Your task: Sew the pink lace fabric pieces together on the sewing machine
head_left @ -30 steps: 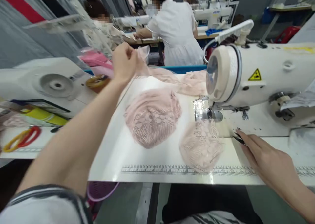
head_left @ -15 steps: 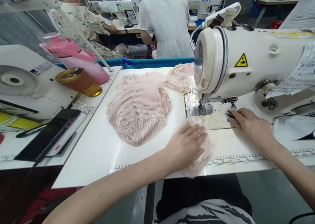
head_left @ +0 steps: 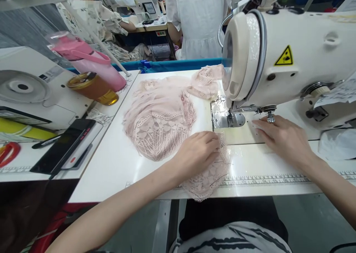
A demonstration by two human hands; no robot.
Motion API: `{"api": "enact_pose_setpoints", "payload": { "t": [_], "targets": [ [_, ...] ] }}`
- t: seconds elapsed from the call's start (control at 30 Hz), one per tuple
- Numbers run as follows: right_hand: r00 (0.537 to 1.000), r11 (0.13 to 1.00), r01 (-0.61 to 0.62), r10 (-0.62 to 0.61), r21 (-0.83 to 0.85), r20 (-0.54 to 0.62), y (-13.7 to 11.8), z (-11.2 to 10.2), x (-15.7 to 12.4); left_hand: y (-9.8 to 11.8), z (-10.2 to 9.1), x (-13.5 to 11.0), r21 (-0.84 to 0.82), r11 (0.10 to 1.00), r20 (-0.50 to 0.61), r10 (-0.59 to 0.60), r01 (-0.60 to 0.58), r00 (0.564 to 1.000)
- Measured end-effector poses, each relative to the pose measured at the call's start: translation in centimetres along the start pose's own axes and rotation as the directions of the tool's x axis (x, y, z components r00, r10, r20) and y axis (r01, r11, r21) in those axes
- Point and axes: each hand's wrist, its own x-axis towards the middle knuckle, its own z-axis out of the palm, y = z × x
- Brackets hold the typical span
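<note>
A pale pink lace piece [head_left: 207,182] lies partly over the table's front edge. My left hand [head_left: 198,149] is closed on its upper part, with the fingers bent down over the lace. The sewing machine [head_left: 250,60] stands to the right, its metal needle plate [head_left: 226,115] just beyond the left hand; no cloth covers the plate. By the machine bed, under the tension spring, my right hand [head_left: 280,134] has thumb and forefinger apart, and nothing shows between them. A larger heap of pink lace fabric [head_left: 161,130] lies left of the plate.
Another bunch of pink lace [head_left: 207,80] sits behind the plate. At left are a pink bottle [head_left: 86,62], an amber cup [head_left: 93,89], a black phone-like slab [head_left: 63,145] and red-handled scissors [head_left: 9,153]. A printed ruler [head_left: 256,180] runs along the front edge. Two people sit beyond.
My left hand has drawn the pink lace slightly left and closed on it. The dark pointed tool at my right fingertips no longer shows in that hand. The view has shifted a little.
</note>
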Motion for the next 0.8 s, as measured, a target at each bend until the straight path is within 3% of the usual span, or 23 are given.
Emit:
{"api": "enact_pose_setpoints", "payload": {
  "t": [0.07,0.17,0.3,0.43,0.6,0.7,0.8],
  "targets": [
    [0.998,0.970,0.007,-0.023,0.244,0.065,-1.8,0.1,0.7,0.3,0.4,-0.4,0.030,1.000,-0.038,0.010,-0.009,0.999],
    [0.988,0.844,0.012,-0.092,0.537,0.122,-4.6,0.9,2.4,0.7,0.8,-0.9,0.036,0.999,-0.047,0.022,-0.020,0.999],
    [0.993,0.789,-0.070,-0.006,0.610,0.122,-6.8,2.4,4.4,0.8,1.1,-1.3,0.019,1.000,-0.055,0.022,-0.021,0.998],
    [0.983,0.728,-0.150,0.039,0.669,0.177,-7.1,3.1,4.8,0.7,1.3,-1.5,0.017,1.000,-0.079,0.024,-0.022,0.997],
    [0.983,0.637,-0.183,0.122,0.749,0.136,-6.4,2.5,4.5,0.5,1.5,-1.6,0.009,1.000,-0.092,0.024,-0.023,0.995],
    [0.979,0.687,-0.200,0.108,0.698,0.175,-4.2,0.5,2.8,0.2,1.2,-1.6,0.026,1.000,-0.070,0.014,-0.012,0.997],
    [0.940,0.761,-0.280,0.095,0.584,0.327,0.6,-2.2,-1.2,-0.3,0.5,-1.4,0.080,0.997,-0.031,-0.019,0.021,0.999]
  ]
}}
